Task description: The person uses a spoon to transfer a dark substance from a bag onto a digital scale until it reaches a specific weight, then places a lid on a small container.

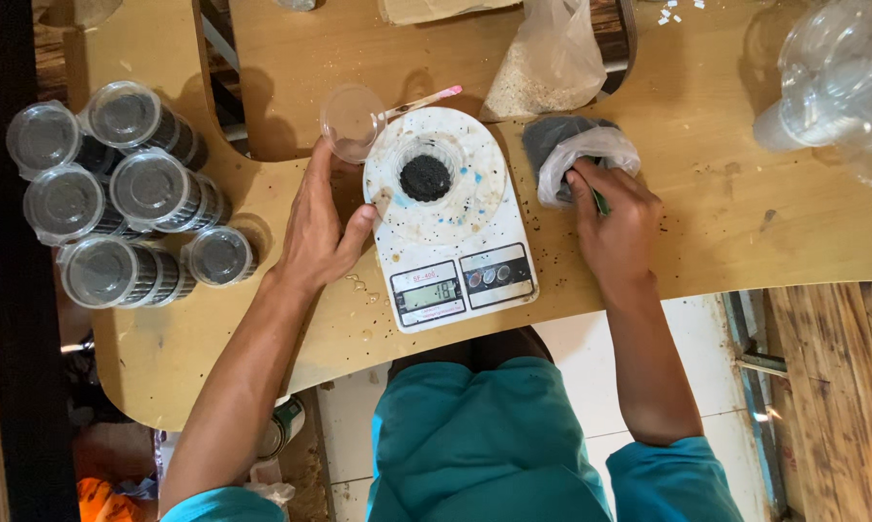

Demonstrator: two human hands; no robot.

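Weighing step: cup (425, 174) of dark grains on scale (450, 217). Left hand (320, 227) open, steadying scale edge. Right hand (614, 217) closed on green scoop (601, 202) in bag (576, 155). Next: top-up needs small, careful scoop.

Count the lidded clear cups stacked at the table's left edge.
6, all clustered left of the left hand: two on top, two in the middle, two below. More may be hidden beneath.

Small home packing workshop, rough plywood bench (706, 232), kitchen scale (452, 232) dusted with dark grains; stacked lidded cups (127, 193), bags of material (550, 68), tiled floor (581, 367) beneath
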